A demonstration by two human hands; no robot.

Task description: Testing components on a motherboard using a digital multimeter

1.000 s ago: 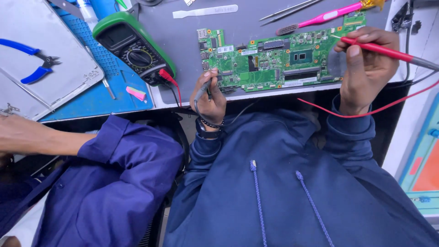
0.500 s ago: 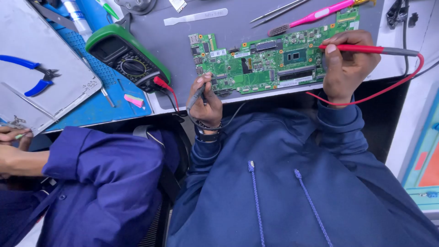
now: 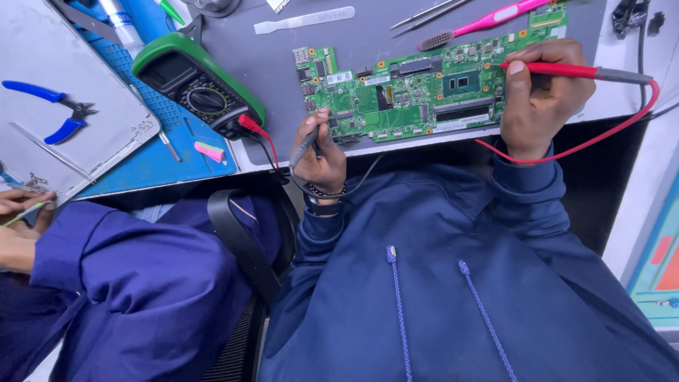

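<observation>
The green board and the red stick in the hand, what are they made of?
The circuit board looks like stiff, glossy green laminate, with shiny metal dots and dark chips. The red probe in the right hand looks like smooth plastic, with a bendy, probably rubbery red wire.

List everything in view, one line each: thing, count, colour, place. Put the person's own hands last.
circuit board: 1, green, grey mat, top centre
multimeter: 1, green and black, left of the board
red probe: 1, red, lying over the board's right end
black probe: 1, dark, at the board's lower left edge
brush: 1, pink handle, above the board
tweezers: 1, metal, top centre
spudger: 1, pale, top
pliers: 1, blue handles, on the grey panel at left
blue mat: 1, blue, under the multimeter
pink eraser-like block: 1, pink, on the blue mat
co-worker's hands: 2, far left edge
left hand: 1, holding the black probe
right hand: 1, holding the red probe
</observation>
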